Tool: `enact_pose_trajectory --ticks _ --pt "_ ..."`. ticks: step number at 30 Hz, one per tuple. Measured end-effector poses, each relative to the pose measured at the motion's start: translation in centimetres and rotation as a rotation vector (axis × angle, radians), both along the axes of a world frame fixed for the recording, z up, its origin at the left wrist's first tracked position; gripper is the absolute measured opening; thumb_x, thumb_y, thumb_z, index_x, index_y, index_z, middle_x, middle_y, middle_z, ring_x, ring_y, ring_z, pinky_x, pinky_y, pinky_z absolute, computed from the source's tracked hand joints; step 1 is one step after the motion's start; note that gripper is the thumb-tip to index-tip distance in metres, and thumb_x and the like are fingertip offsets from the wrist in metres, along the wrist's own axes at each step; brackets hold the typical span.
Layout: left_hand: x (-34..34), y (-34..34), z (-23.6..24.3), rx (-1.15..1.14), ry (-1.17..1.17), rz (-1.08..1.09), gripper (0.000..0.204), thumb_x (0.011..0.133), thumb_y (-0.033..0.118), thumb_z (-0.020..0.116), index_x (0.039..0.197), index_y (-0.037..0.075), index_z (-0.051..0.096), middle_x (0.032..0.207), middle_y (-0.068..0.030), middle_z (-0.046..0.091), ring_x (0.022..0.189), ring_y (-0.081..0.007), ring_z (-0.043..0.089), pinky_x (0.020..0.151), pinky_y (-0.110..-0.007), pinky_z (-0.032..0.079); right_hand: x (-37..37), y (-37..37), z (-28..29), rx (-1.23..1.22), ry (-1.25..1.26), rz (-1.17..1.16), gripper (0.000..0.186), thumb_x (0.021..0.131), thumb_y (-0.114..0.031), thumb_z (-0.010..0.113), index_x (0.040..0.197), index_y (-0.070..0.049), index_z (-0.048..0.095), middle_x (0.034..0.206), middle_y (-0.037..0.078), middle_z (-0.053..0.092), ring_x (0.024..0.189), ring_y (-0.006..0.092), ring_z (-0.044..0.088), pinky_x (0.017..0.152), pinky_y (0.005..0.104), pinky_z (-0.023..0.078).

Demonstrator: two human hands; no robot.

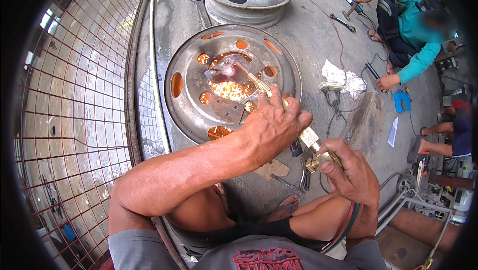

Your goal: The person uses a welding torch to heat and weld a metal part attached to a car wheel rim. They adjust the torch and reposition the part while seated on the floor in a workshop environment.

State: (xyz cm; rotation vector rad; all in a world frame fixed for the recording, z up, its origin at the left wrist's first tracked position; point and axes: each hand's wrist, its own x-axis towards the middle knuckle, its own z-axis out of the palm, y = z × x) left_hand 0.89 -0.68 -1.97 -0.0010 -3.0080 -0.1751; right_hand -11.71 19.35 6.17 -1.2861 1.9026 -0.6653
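I hold a brass cutting torch (309, 138) with both hands. My left hand (276, 120) wraps round its barrel, and my right hand (351, 173) grips the rear by the valve knob, with hoses hanging below. The copper tip reaches a small metal piece (219, 70) over the centre opening of a steel wheel rim (186, 108) lying on the floor. A bright spot shows at the tip, and orange glow and sparks show through the rim's holes. A dark metal plate with bolt holes (226, 108) sits on the rim's near part.
A second rim (244, 11) and a wrench (201, 11) lie ahead. Wire mesh (74, 120) runs along the left. A co-worker in teal (411, 63) crouches at right near white rags (338, 75), cables and a blue case (401, 101); another person's legs (438, 140) show farther right.
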Motion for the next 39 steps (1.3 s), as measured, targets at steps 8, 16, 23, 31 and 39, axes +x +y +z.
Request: enact_pose_trajectory --ticks 8,16,23,31,39 --pt "-0.1 0.1 0.2 0.018 -0.04 -0.004 0.047 0.086 0.012 0.074 0.128 0.004 0.054 0.133 -0.026 0.056 0.127 -0.0589 0.057 0.096 -0.064 0.057 -0.2 0.3 -0.4 -0.019 -0.022 0.003 0.04 0.11 -0.043 0.056 0.128 -0.008 0.052 0.061 0.004 0.058 0.047 0.0144 0.059 0.047 0.0319 0.043" --pt "-0.1 0.2 0.2 -0.002 -0.06 -0.002 0.048 0.088 0.015 0.074 0.129 0.004 0.054 0.138 -0.0271 0.055 0.126 -0.0584 0.058 0.097 -0.065 0.055 -0.2 0.3 -0.3 -0.019 -0.01 0.01 0.04 0.109 -0.043 0.057 0.127 -0.007 0.053 0.062 0.004 0.058 0.047 0.0135 0.059 0.046 0.0311 0.043" --pt "-0.1 0.2 0.1 0.02 -0.048 -0.002 0.047 0.087 0.014 0.074 0.128 0.005 0.055 0.137 -0.0269 0.056 0.126 -0.0583 0.057 0.095 -0.064 0.056 -0.1 0.2 0.6 0.084 -0.033 -0.028 0.031 0.105 -0.026 0.066 0.128 -0.008 0.056 0.071 0.013 0.062 0.057 0.0287 0.063 0.057 0.0403 0.046" --pt "0.0 0.3 0.0 -0.018 -0.011 0.002 0.044 0.087 0.014 0.074 0.125 0.004 0.055 0.13 -0.0255 0.058 0.123 -0.0584 0.059 0.093 -0.063 0.058 -0.3 0.4 -0.3 0.004 -0.017 0.011 0.034 0.108 -0.035 0.061 0.127 -0.008 0.054 0.067 0.007 0.061 0.052 0.0182 0.061 0.05 0.0339 0.044" --pt "0.1 0.3 -0.1 -0.007 -0.002 0.007 0.045 0.087 0.014 0.074 0.126 0.003 0.056 0.127 -0.0246 0.059 0.123 -0.0597 0.06 0.093 -0.064 0.058 -0.3 0.4 -0.5 -0.036 -0.009 0.035 0.036 0.109 -0.038 0.058 0.127 -0.007 0.053 0.066 0.005 0.06 0.049 0.0131 0.06 0.047 0.0305 0.044"
